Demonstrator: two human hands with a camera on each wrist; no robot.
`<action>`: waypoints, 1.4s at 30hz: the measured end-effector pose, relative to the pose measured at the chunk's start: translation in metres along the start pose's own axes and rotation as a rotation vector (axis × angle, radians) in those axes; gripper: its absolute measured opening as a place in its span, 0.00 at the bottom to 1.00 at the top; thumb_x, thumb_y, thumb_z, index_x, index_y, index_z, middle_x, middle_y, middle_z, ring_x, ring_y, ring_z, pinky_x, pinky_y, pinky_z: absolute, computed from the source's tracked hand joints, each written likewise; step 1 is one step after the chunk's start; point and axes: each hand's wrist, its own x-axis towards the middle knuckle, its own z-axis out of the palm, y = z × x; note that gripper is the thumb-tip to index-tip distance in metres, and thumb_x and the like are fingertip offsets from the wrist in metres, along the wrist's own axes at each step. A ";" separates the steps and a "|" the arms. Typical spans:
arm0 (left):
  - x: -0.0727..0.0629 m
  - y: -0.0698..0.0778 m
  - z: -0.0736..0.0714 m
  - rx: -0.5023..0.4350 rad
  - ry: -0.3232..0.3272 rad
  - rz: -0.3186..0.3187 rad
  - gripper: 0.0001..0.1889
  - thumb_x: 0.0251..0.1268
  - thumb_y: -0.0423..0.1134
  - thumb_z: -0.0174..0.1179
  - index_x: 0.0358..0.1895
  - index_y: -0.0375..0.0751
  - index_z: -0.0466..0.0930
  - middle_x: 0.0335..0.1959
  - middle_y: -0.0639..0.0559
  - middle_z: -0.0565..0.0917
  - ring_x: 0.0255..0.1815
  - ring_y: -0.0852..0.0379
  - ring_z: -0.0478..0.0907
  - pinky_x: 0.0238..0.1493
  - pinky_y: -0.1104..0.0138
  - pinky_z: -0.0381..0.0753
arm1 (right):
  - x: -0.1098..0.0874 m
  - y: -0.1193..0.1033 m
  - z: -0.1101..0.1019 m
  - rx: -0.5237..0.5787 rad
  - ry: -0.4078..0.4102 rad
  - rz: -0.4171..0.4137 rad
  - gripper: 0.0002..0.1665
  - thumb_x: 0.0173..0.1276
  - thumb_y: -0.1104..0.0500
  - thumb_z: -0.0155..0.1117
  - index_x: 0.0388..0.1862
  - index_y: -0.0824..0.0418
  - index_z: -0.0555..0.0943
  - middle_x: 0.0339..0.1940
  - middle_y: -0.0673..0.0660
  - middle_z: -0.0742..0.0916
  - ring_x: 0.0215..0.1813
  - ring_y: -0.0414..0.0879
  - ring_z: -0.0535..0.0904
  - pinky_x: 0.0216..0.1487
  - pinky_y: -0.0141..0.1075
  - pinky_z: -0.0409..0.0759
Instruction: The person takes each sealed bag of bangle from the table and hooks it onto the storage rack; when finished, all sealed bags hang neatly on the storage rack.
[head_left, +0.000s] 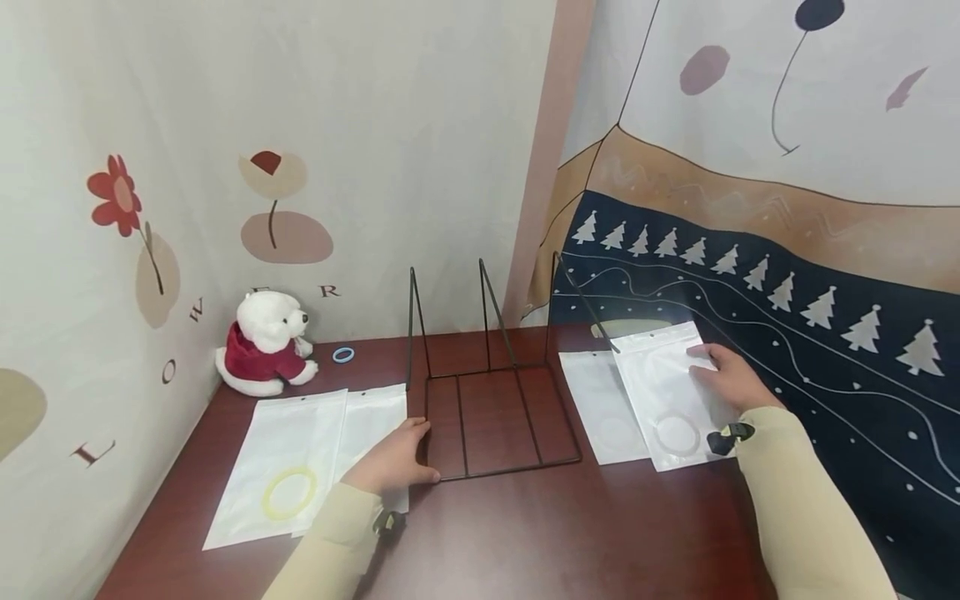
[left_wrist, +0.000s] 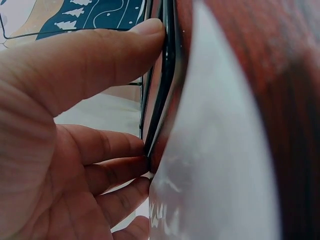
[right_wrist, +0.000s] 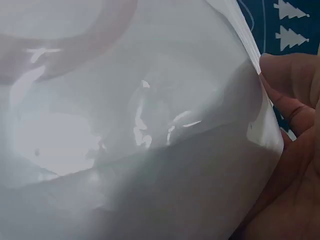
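A black wire rack (head_left: 528, 417) with upright dividers stands mid-table. My left hand (head_left: 397, 457) touches its left side near the front corner. In the left wrist view, the thumb and fingertips rest along the black bar (left_wrist: 170, 55), fairly straight and spread apart. On the right, my right hand (head_left: 726, 379) pinches the edge of a white zip bag (head_left: 660, 375) between thumb and fingers. A pale ring (head_left: 677, 435) shows through this bag. Another white bag (head_left: 596, 396) lies partly beneath it, beside the rack.
Two overlapping white bags (head_left: 296, 425) lie at the left, the front one showing a yellow ring (head_left: 289, 494). At the back left sit a white plush bear (head_left: 262, 342) in red clothing and a small blue ring (head_left: 343, 355). Printed curtains (head_left: 420, 125) border the table's back.
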 end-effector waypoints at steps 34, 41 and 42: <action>0.000 -0.003 0.004 -0.006 0.007 -0.010 0.48 0.54 0.45 0.79 0.75 0.24 0.68 0.77 0.31 0.69 0.78 0.34 0.68 0.76 0.45 0.71 | -0.045 -0.061 -0.019 0.113 0.105 -0.121 0.32 0.79 0.59 0.63 0.79 0.58 0.70 0.83 0.72 0.64 0.77 0.75 0.63 0.69 0.78 0.65; -0.001 -0.002 0.002 -0.011 0.008 -0.004 0.48 0.54 0.45 0.79 0.75 0.24 0.68 0.77 0.31 0.69 0.78 0.34 0.68 0.76 0.45 0.71 | -0.051 -0.076 -0.019 0.109 0.097 -0.161 0.35 0.78 0.62 0.63 0.82 0.54 0.68 0.85 0.69 0.63 0.78 0.73 0.63 0.68 0.78 0.67; -0.001 -0.002 0.002 -0.012 0.008 -0.004 0.48 0.54 0.45 0.79 0.75 0.24 0.68 0.77 0.31 0.69 0.78 0.34 0.68 0.76 0.45 0.71 | -0.053 -0.077 -0.019 0.115 0.096 -0.165 0.35 0.78 0.62 0.63 0.82 0.54 0.68 0.85 0.69 0.63 0.78 0.73 0.64 0.68 0.78 0.67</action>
